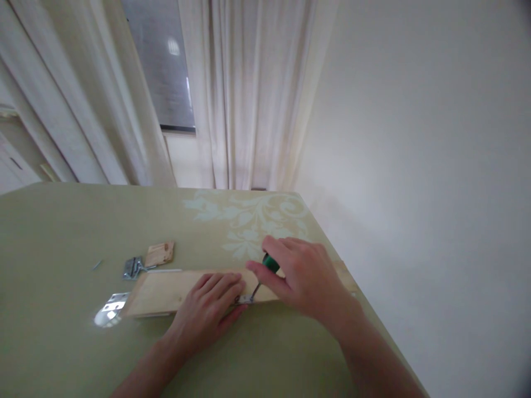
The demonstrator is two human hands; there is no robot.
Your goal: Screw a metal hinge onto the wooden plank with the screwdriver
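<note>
Right fingers (271, 279) grasp a screwdriver (271, 262), seemingly screwing; flat left fingers (220, 283) brace the board (161, 285). Turning likely needs firm pressure.

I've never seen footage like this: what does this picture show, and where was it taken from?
There is no machine: these are a person's bare hands, seen by a head-worn camera looking forward and down. The right hand holds a green-handled screwdriver with a metal shaft, its tip at a small silvery metal plate near the closer edge of a long pale wooden board. The left hand lies across the board. Also on the pale green table are a small flat wooden piece and a silvery metal hinge-like part.
</note>
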